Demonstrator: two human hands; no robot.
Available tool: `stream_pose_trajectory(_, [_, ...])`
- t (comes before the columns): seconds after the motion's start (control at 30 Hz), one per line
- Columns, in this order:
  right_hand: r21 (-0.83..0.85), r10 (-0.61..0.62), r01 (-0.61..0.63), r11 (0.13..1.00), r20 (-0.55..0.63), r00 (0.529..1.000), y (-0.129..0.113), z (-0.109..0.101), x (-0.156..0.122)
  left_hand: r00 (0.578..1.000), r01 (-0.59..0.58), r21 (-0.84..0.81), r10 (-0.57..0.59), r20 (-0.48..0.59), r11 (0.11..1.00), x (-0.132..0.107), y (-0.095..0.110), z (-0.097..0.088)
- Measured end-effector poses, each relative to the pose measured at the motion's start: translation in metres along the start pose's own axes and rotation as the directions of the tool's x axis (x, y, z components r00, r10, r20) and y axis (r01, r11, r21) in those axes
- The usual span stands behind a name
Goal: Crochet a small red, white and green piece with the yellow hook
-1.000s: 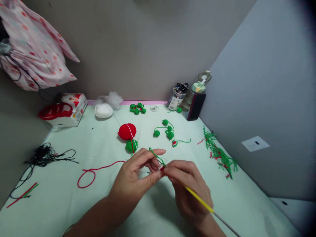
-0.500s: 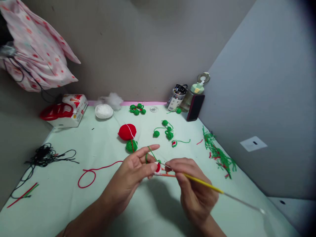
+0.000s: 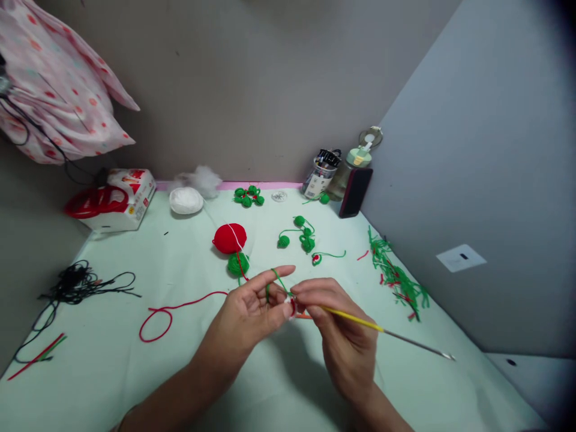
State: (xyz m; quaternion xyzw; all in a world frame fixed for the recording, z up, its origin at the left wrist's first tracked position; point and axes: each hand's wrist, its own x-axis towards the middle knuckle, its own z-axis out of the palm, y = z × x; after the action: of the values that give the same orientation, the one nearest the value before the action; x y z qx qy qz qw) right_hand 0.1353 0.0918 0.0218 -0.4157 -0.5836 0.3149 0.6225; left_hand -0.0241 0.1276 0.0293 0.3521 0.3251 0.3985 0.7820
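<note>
My left hand point(image 3: 252, 312) pinches a small red-and-white crochet piece point(image 3: 292, 307) between thumb and fingers. Green yarn point(image 3: 279, 279) runs over its raised index finger and down to the piece. In my right hand point(image 3: 344, 330) is a crochet hook point(image 3: 355, 319) with a yellow grip, held like a pen; its working tip meets the piece and is hidden by fingers. The metal far end points down to the right. An orange thing point(image 3: 304, 316), mostly covered, shows behind my hands. Past my left hand lie a red yarn ball point(image 3: 229, 239) and a green yarn ball point(image 3: 237, 264).
Small green crocheted balls point(image 3: 308, 243) lie mid-table, with a green ring of them point(image 3: 249, 197) farther back. White yarn point(image 3: 186, 201), a tissue box point(image 3: 130, 195), a pen cup point(image 3: 319, 174) and a phone point(image 3: 356, 192) line the back. Yarn scraps point(image 3: 396, 276) lie right, black cord point(image 3: 76, 282) left.
My right hand has moved slightly left, closer to my left hand, and the hook's angle has turned. The crochet piece is tilted and more covered by fingers. The view has shifted slightly.
</note>
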Motion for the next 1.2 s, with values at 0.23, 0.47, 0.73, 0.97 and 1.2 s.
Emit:
stream_pose_trajectory(0.23, [-0.024,-0.001,-0.001,1.000,-0.058,0.998,0.007,0.005,-0.004,0.997,-0.032,-0.035,0.029,-0.072,0.999,0.000,-0.003,0.000])
stream_pose_trajectory(0.47, [-0.321,-0.227,0.223,0.921,0.025,0.974,0.007,0.004,-0.015,0.990,0.141,-0.191,-0.144,-0.004,0.971,-0.005,-0.007,0.001])
stream_pose_trajectory(0.73, [0.037,-0.038,0.041,0.998,-0.072,0.997,0.005,0.001,-0.003,0.992,0.123,-0.139,-0.124,0.004,0.983,0.000,0.006,-0.005])
stream_pose_trajectory(0.97, [0.264,0.160,-0.133,0.955,-0.081,0.984,0.003,-0.005,0.004,0.986,0.162,-0.084,-0.158,0.052,0.983,0.000,0.013,-0.009])
stream_pose_trajectory(1.2, [0.372,0.244,-0.226,0.900,-0.001,0.970,0.004,-0.001,0.007,0.996,0.081,-0.019,-0.081,0.032,0.997,0.000,0.004,-0.005])
